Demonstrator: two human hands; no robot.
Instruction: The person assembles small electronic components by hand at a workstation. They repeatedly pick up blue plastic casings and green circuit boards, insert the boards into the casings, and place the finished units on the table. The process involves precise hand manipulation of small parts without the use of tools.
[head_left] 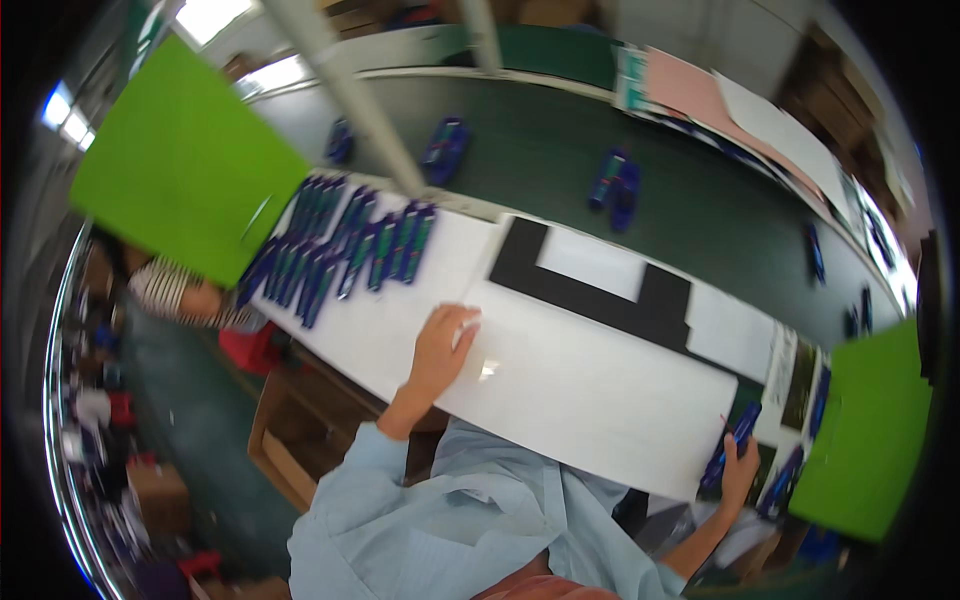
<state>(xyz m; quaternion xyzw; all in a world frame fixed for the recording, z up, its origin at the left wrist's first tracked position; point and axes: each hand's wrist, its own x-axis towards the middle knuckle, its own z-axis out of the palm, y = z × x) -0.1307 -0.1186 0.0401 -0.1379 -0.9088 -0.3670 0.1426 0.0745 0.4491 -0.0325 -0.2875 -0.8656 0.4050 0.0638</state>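
My left hand (441,352) rests at the edge of the white work surface (590,370), thumb and fingers apart with nothing visible in them. A small shiny clear piece (489,370) lies just right of it. At the far right end, my right hand (738,477) has its fingers around the lower part of a slim dark blue article (738,436); blur hides its exact kind. Beyond my left hand, several slim blue articles with green strips (345,240) lie side by side in rows. Another blue article (786,480) lies right of my right hand.
A dark green conveyor belt (530,150) runs behind, carrying blue articles (615,188) in small groups. Bright green panels (190,160) stand at left and right (865,430). Black and white sheets (600,275) lie along the back edge. Another person's striped sleeve (160,285) shows at left.
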